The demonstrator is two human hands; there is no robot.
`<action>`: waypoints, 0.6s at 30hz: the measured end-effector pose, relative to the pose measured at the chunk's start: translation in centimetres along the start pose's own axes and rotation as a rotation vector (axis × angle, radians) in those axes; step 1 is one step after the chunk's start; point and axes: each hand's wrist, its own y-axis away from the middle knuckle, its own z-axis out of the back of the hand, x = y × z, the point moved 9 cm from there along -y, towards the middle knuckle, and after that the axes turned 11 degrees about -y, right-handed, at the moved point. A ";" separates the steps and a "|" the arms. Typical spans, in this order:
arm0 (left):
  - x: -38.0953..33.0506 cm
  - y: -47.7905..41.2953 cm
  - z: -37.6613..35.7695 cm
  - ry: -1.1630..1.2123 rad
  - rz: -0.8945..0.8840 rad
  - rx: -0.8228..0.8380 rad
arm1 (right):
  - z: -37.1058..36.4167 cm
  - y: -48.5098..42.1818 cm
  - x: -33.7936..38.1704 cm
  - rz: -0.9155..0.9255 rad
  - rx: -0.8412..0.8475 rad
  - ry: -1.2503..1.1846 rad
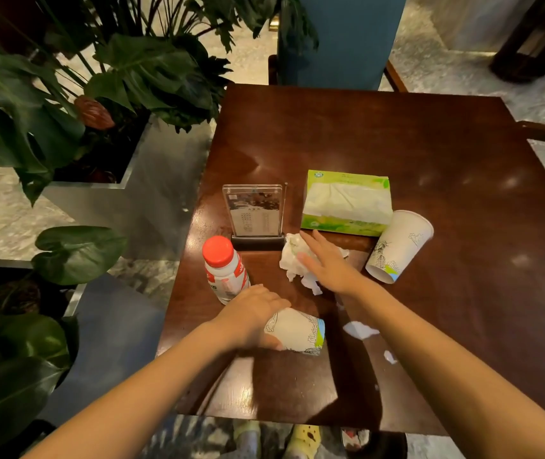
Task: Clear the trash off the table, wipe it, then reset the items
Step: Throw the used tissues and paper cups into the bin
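Observation:
On the dark wooden table (413, 154), my left hand (251, 313) grips a paper cup (301, 331) that lies on its side near the front edge. My right hand (327, 263) reaches over a crumpled white tissue (292, 260), fingers straight and touching it. A second paper cup (400, 245) lies tipped over to the right. A white bottle with a red cap (224, 268) stands just left of my left hand. Small tissue scraps (360, 329) lie near my right forearm.
A green tissue box (347, 202) and an acrylic menu stand (254, 213) sit behind the trash. Large potted plants in metal planters (98, 180) crowd the table's left side. A blue chair (340, 38) stands at the far edge.

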 end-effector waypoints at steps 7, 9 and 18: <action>0.1 0.0 -0.1 0.020 0.011 -0.028 | -0.2 -0.4 -0.1 0.224 0.277 0.340; 0.1 -0.1 -0.2 0.013 0.012 -0.025 | -0.7 -1.2 0.2 0.235 0.338 0.375; 0.1 -0.6 -0.2 0.010 0.031 -0.020 | -1.3 -2.2 0.0 0.272 0.278 0.431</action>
